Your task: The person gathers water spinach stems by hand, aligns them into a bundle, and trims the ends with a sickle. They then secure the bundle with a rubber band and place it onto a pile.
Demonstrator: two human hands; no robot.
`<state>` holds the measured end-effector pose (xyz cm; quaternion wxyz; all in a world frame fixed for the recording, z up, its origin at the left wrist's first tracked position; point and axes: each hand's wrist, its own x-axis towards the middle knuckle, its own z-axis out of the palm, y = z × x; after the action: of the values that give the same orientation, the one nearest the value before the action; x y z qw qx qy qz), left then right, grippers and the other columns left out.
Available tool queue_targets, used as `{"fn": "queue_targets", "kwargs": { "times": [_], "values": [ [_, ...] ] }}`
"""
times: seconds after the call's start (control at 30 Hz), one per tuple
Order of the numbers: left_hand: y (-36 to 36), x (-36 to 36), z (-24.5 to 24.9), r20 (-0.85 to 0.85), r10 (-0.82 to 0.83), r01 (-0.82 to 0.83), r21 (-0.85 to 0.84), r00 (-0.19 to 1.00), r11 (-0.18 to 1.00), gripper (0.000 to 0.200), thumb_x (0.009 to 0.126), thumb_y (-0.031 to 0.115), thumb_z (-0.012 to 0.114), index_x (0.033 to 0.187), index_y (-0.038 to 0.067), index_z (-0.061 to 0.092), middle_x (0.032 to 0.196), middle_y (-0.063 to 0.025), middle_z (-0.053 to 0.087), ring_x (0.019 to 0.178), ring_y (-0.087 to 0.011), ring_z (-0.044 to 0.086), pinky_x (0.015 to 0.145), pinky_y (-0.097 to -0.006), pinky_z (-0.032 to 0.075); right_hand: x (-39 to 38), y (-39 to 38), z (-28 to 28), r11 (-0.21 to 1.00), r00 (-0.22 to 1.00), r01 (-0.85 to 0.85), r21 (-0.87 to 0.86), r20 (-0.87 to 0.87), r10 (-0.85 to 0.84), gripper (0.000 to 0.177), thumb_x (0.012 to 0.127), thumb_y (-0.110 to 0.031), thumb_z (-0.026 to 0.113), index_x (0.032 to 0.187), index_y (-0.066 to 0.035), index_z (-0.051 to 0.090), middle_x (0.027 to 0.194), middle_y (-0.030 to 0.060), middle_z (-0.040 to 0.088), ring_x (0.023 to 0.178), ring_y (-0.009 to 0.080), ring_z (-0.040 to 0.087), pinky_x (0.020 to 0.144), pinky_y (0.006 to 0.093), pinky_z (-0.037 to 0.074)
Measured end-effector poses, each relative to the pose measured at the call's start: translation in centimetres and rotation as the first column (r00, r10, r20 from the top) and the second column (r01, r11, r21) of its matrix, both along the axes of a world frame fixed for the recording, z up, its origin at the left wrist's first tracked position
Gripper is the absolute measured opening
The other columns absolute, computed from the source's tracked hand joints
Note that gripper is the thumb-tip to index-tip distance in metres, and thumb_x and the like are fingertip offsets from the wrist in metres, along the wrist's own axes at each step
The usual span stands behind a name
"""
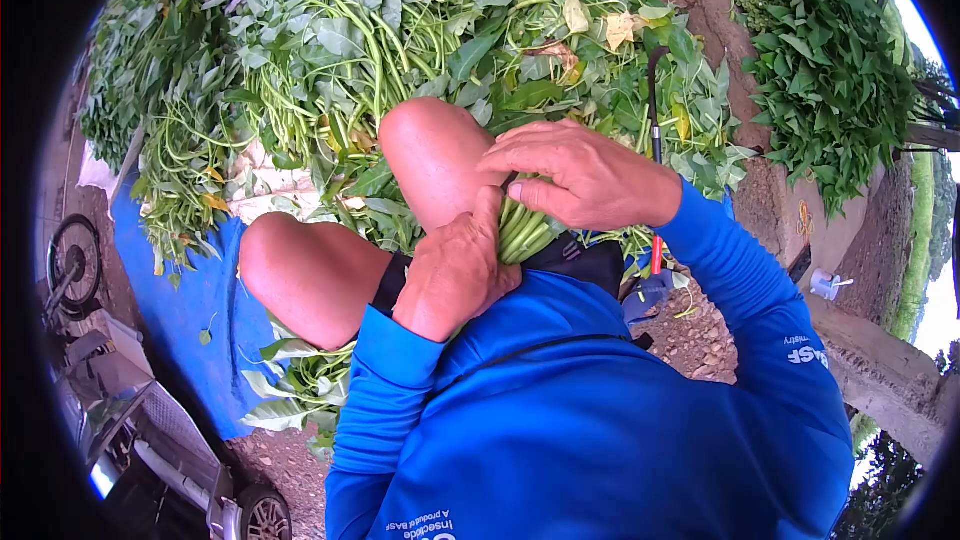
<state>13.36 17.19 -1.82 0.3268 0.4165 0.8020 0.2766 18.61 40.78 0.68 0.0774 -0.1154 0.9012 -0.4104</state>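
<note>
A bunch of green leafy-vegetable stems [527, 232] lies across my lap, its cut ends toward my waist. My left hand [458, 270] is closed round the near side of this bunch, thumb pointing up along it. Over the top comes my right hand [585, 175], fingers bent and pressed together across my left thumb, its own thumb against the stems. What sits between the right fingers is hidden. In front of my bare knees spreads a large heap of leafy greens [370, 40] with long pale stems.
A blue tarp [170, 290] lies under the heap. Right of my lap is a tool with a dark curved rod [654, 105] and red handle end. More greens [820, 70] are piled at right. A wheeled vehicle [180, 440] stands at lower left; a white cup [826, 284] is at right.
</note>
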Motion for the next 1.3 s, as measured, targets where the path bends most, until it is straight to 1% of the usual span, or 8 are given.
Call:
{"fn": "queue_targets", "kwargs": {
  "times": [0.2,0.3,0.47,0.77,0.87,1.0,1.13,1.3],
  "values": [
    [0.8,0.0,2.1,0.030,0.024,-0.016,-0.251,0.999,0.968,0.068,0.076,0.027,0.085,0.123,-0.007,0.050,0.095,-0.0326,0.072,0.093,-0.0495,0.073,0.081,-0.0547,0.059,1.9,-1.7,1.4,0.897,0.998,-0.059,0.438,0.030,0.051,0.040,0.103,-0.043,0.067,0.109,-0.004,0.079,0.085,0.0116,0.065,0.095,0.0334,0.067,0.093,0.0466,0.051],
    [1.5,-0.2,0.9,0.100,0.005,0.031,-0.355,0.995,0.934,0.066,0.073,0.035,0.086,0.113,-0.012,0.062,0.094,-0.0348,0.073,0.096,-0.0476,0.074,0.085,-0.0514,0.059,3.1,-1.1,-4.2,0.984,0.959,0.161,0.081,0.222,-0.176,0.030,0.102,-0.035,0.071,0.109,-0.008,0.082,0.098,0.0134,0.071,0.100,0.0306,0.068,0.100,0.0444,0.050],
    [0.2,-3.8,-1.0,0.568,0.092,-0.012,-0.143,0.818,0.990,0.066,0.076,0.020,0.086,0.133,-0.006,0.064,0.103,-0.0159,0.077,0.097,-0.0246,0.074,0.091,-0.0378,0.057,2.0,-2.3,2.1,0.961,0.869,0.146,0.234,-0.495,-0.011,0.052,0.093,-0.028,0.076,0.142,-0.013,0.066,0.122,0.0098,0.071,0.111,0.0306,0.069,0.115,0.0560,0.042],
    [-0.6,-4.7,0.2,0.707,0.096,-0.108,-0.028,0.701,0.994,0.066,0.076,0.015,0.089,0.134,-0.002,0.063,0.108,-0.0128,0.075,0.100,-0.0216,0.073,0.090,-0.0338,0.059,-1.8,-2.3,-2.7,0.857,0.793,-0.070,0.510,-0.493,0.358,0.026,0.084,-0.013,0.073,0.107,-0.011,0.062,0.086,0.0012,0.057,0.091,0.0222,0.066,0.121,0.0572,0.037],
    [-1.9,-5.5,1.0,0.826,0.228,-0.322,-0.060,0.516,0.945,0.069,0.071,0.008,0.083,0.135,-0.001,0.060,0.090,-0.0128,0.072,0.076,-0.0229,0.072,0.071,-0.0334,0.060,-3.1,-2.5,0.9,0.801,0.793,0.124,0.586,-0.543,0.275,0.066,0.081,-0.018,0.080,0.143,-0.014,0.058,0.138,0.0095,0.060,0.136,0.0294,0.056,0.126,0.0594,0.029],
    [-6.6,-7.4,2.5,0.922,0.134,-0.581,0.112,0.363,0.806,0.067,0.069,0.010,0.084,0.132,0.000,0.062,0.093,-0.0147,0.072,0.078,-0.0246,0.072,0.068,-0.0371,0.061,-1.5,-1.7,7.8,0.918,0.759,0.364,0.157,-0.622,-0.194,0.120,0.064,-0.023,0.095,0.169,-0.015,0.036,0.166,0.0179,0.043,0.158,0.0421,0.035,0.129,0.0583,0.028],
    [-8.4,-8.2,4.5,0.954,0.050,-0.641,0.159,0.295,0.751,0.082,0.064,0.016,0.087,0.137,-0.002,0.056,0.088,-0.0163,0.068,0.074,-0.0289,0.069,0.065,-0.0387,0.060,-0.6,-4.5,1.6,0.468,0.909,0.415,-0.780,0.337,-0.245,0.097,0.082,-0.027,0.093,0.160,0.002,0.042,0.152,0.0247,0.055,0.141,0.0383,0.057,0.118,0.0501,0.046],
    [-5.1,-7.1,2.7,0.980,-0.079,-0.395,0.146,0.181,0.907,0.067,0.066,0.021,0.088,0.123,-0.003,0.061,0.092,-0.0184,0.071,0.075,-0.0282,0.069,0.067,-0.0394,0.057,-5.4,-9.9,3.6,0.122,0.957,0.270,-0.955,0.253,-0.140,0.048,0.086,-0.019,0.085,0.127,0.002,0.068,0.112,0.0131,0.075,0.096,0.0230,0.074,0.086,0.0357,0.059]
  ]
}}
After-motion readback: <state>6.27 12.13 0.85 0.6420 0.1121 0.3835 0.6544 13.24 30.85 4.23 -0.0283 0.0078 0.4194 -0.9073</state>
